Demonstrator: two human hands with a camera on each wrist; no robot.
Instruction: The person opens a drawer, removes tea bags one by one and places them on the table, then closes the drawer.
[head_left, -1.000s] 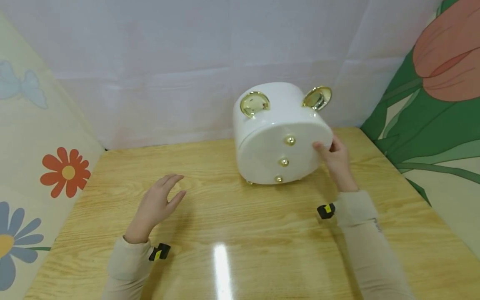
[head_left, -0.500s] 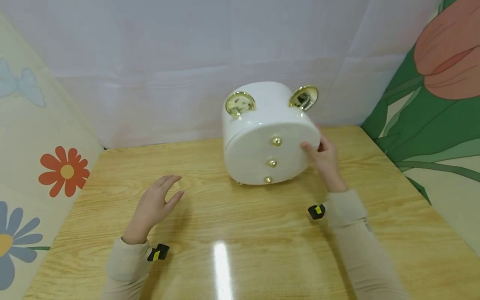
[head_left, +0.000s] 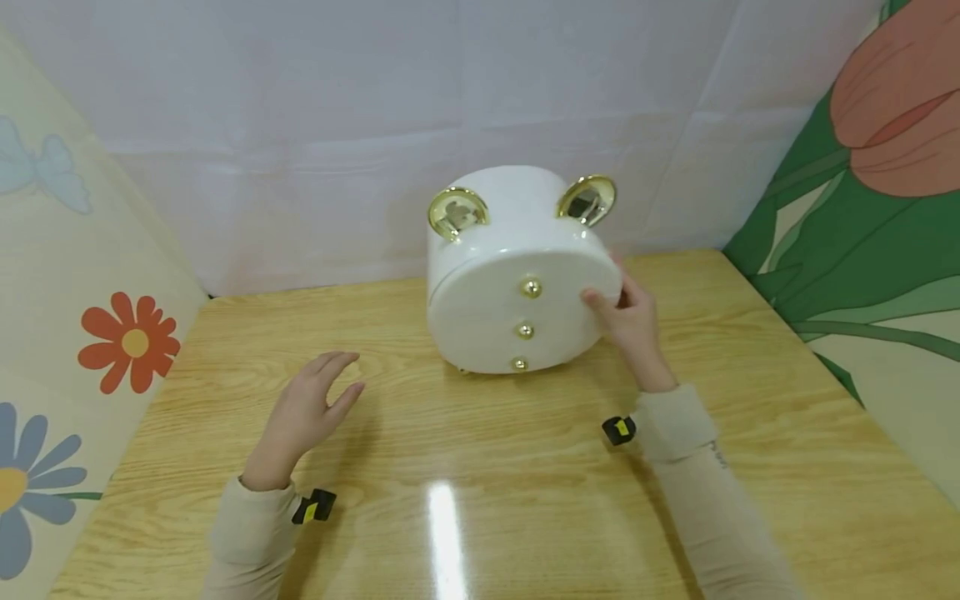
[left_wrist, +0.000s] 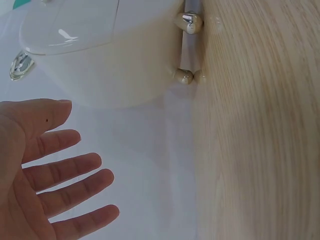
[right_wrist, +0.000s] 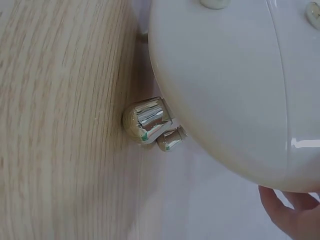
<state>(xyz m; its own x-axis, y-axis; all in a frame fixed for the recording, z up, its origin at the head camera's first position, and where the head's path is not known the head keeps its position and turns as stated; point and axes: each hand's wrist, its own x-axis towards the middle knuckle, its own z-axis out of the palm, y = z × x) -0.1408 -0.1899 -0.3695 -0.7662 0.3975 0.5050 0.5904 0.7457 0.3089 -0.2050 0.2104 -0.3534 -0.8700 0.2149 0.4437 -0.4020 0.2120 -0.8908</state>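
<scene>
A glossy white rounded box (head_left: 480, 312) stands toward the back of the wooden table in the head view. It has two gold ears (head_left: 459, 213) on top and gold knobs (head_left: 526, 331) down its front. My right hand (head_left: 628, 325) grips the box's right side, thumb on the front face and the other fingers partly hidden behind. In the right wrist view, short gold feet (right_wrist: 148, 120) show beneath the box, and some fingers (right_wrist: 290, 212) touch its side. My left hand (head_left: 303, 408) hovers left of the box, apart from it, fingers relaxed and holding nothing.
The wooden table (head_left: 420, 433) meets a pale cloth backdrop (head_left: 337, 200) close behind the box. Flower-painted panels flank it, one panel (head_left: 45, 283) at the left and one panel (head_left: 885, 275) at the right. Black wrist cameras (head_left: 619, 430) sit at both cuffs.
The box has moved left across the table with my right hand gripping its side. My left hand has barely shifted.
</scene>
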